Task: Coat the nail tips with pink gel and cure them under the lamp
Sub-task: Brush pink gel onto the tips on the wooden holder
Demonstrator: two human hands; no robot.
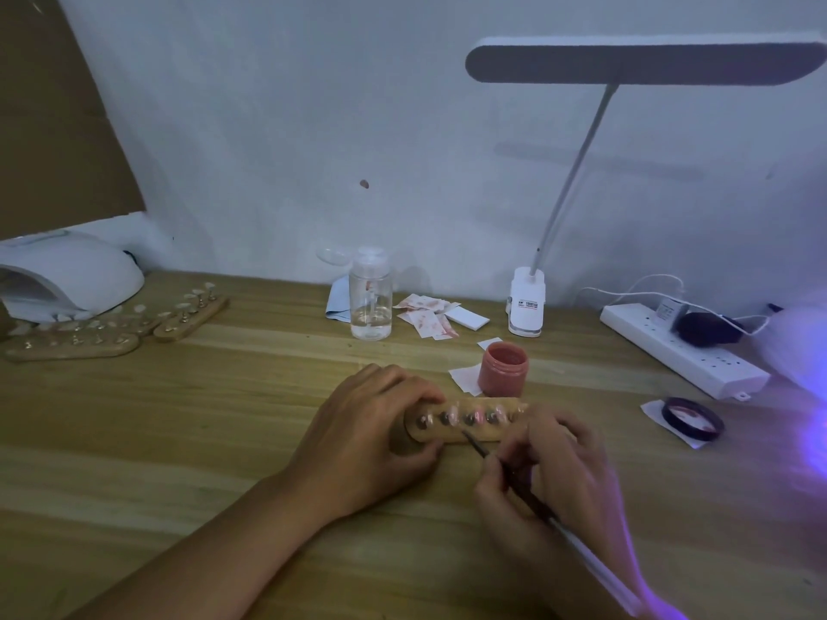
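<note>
Left hand [371,436] curled round nine-o'clock end of oblong wooden nail-tip holder [481,434]; right hand [552,481] pinching thin white-handled brush [581,549]; white clip-lamp label [528,305] illegible.

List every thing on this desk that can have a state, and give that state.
wooden holder, lying flat
left hand, gripping the holder's end
right hand, pinching the brush
gel jar, open
lid, off, inside up
desk lamp, unlit
power strip, plugs in
</note>
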